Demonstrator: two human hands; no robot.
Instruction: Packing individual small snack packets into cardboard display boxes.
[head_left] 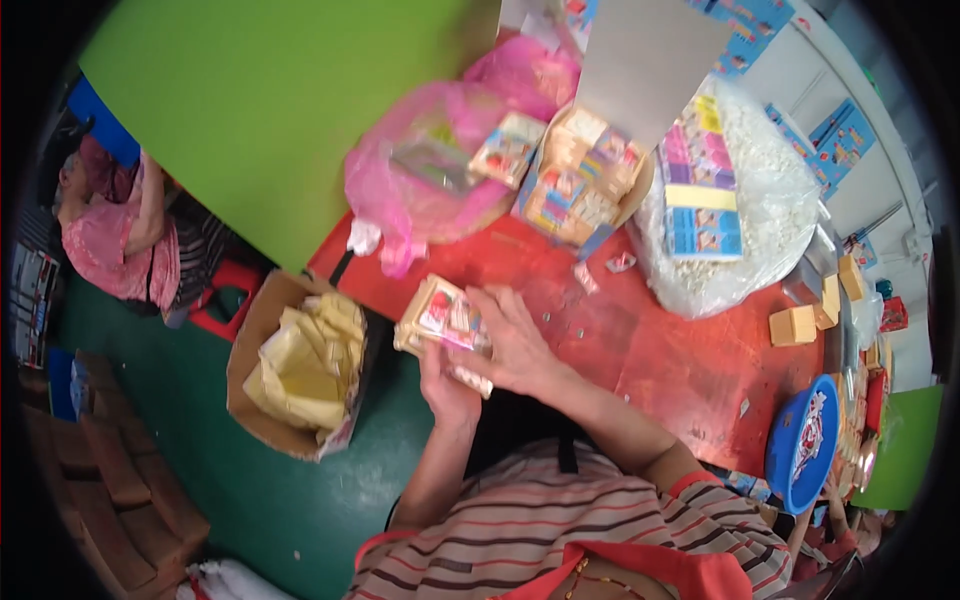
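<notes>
Between my hands, over the near left edge of the red table [650,370], is a small pale block-like stack [440,312] with a colourful printed top. My left hand [447,385] grips it from below, its fingers partly hidden by the stack. My right hand [513,340] closes on the stack's right side, its fingers bent over the edge. Just beyond, an opened carton [580,235] holds several similar printed packs. Another such pack [508,150] leans beside it, against a pink plastic bag [410,130].
A cardboard box of yellowish sheets [310,370] stands at my left. A large clear bag of white bits [770,200] bears printed cards [700,165]. Farther right are wooden blocks [793,325] and a blue basin [790,465]. Another person [125,240] sits at far left.
</notes>
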